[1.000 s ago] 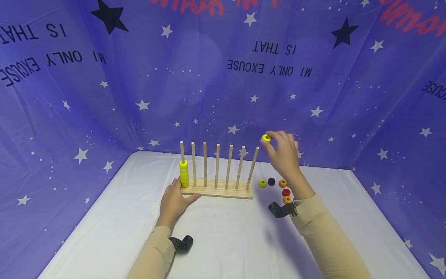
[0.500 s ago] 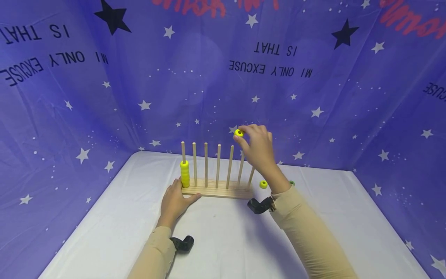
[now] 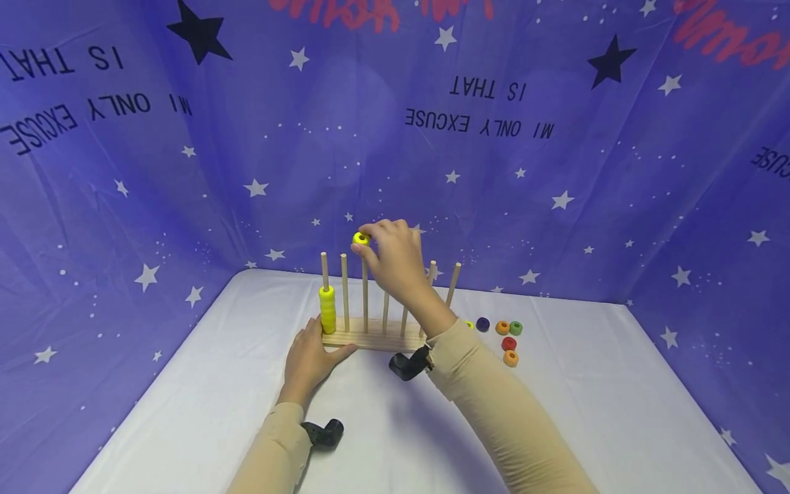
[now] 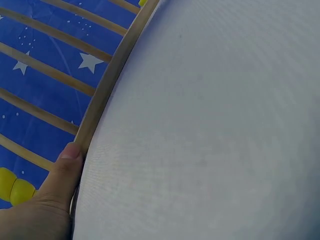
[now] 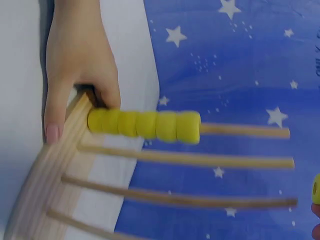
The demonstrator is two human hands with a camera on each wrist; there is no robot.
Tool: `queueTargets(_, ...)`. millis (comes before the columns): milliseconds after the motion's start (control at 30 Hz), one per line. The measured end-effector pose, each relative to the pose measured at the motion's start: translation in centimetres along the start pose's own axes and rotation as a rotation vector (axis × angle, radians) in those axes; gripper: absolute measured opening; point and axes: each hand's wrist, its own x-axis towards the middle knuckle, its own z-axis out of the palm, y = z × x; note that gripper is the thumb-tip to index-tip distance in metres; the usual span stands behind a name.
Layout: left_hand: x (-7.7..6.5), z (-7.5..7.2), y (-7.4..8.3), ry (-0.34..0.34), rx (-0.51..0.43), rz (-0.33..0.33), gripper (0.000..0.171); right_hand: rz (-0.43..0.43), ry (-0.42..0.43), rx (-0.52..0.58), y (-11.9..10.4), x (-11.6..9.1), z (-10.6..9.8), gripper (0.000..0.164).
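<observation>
A wooden peg stand (image 3: 376, 337) with a row of upright rods stands on the table. Several yellow beads (image 3: 327, 310) are stacked on its leftmost rod; they lie sideways across the right wrist view. My left hand (image 3: 310, 357) grips the left end of the base, thumb along the front edge and fingers round the far side. Between thumb and fingertips, my right hand (image 3: 395, 261) pinches a yellow bead (image 3: 361, 238) at the top of the third rod from the left. This hand and forearm hide parts of the rods to the right.
On the table right of the stand lie loose beads: a dark one (image 3: 483, 324), an orange one (image 3: 503, 328), a green one (image 3: 516, 328), a red one (image 3: 509, 344) and a light orange one (image 3: 510, 358). Another yellow bead (image 3: 470, 325) is partly covered by the right arm. A starry blue cloth (image 3: 395, 137) hangs behind.
My right hand has carried the yellow bead leftward from beyond the stand's right end to above the third rod. The left hand and the stacked beads have stayed in place.
</observation>
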Motion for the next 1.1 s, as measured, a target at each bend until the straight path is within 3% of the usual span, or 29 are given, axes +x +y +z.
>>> queueTargets(300,0.1,0.1,-0.1,0.026,-0.006,0.040,0.105,-0.038,-0.063,-0.035,-2.8,0.8,2.1,0.037)
queueTargets(533,-0.1,-0.1,-0.1,0.026,-0.021,0.034,0.104,-0.061,-0.080,-0.067,-4.0,1.1,3.1,0.038)
queueTargets(1100,-0.1,-0.1,0.0,0.032,-0.032,0.039,0.102,-0.079,-0.102,-0.122,-3.7,0.9,4.0,0.040)
